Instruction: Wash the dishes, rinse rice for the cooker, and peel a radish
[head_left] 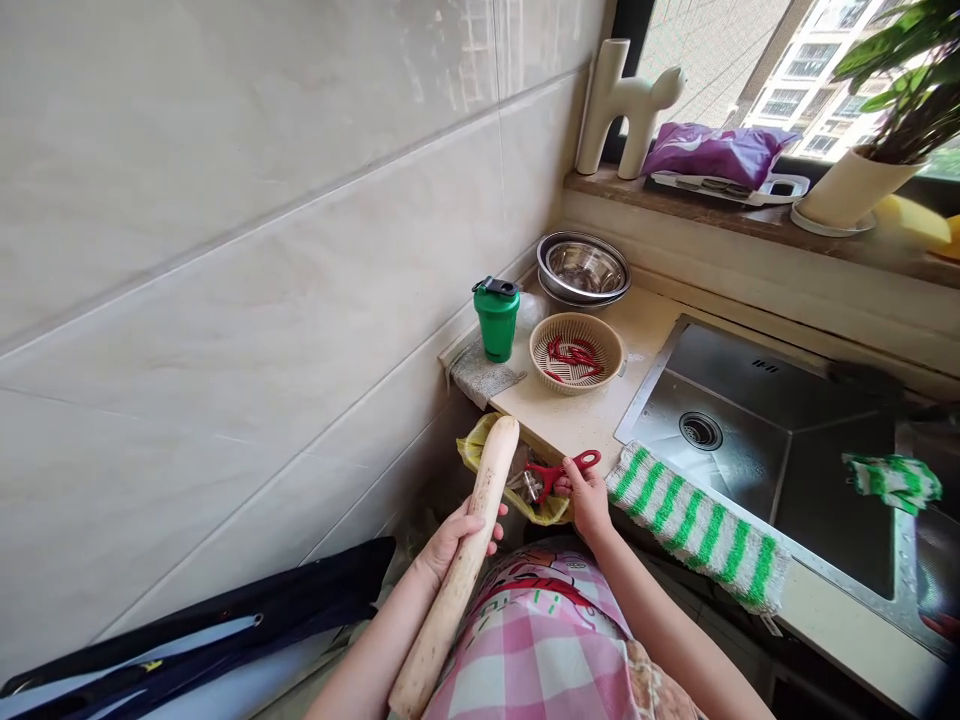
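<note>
A long pale root vegetable (466, 560) slants up from the bottom of the view, its upper end peeled smooth and its lower part spotted brown. Around its middle wrap the fingers of my left hand (459, 535). My right hand (585, 495) grips a red peeler (559, 474), whose metal head points left toward the vegetable without touching it. Below both, a yellow bag (551, 508) lines an open bin at the counter's edge.
On the counter (592, 415) stand a green cup (497, 318), a beige basket (541, 350) with red chillies, and metal bowls (583, 268). A striped towel (697, 525) hangs before the sink (739, 480). The tiled wall (262, 250) rises at left.
</note>
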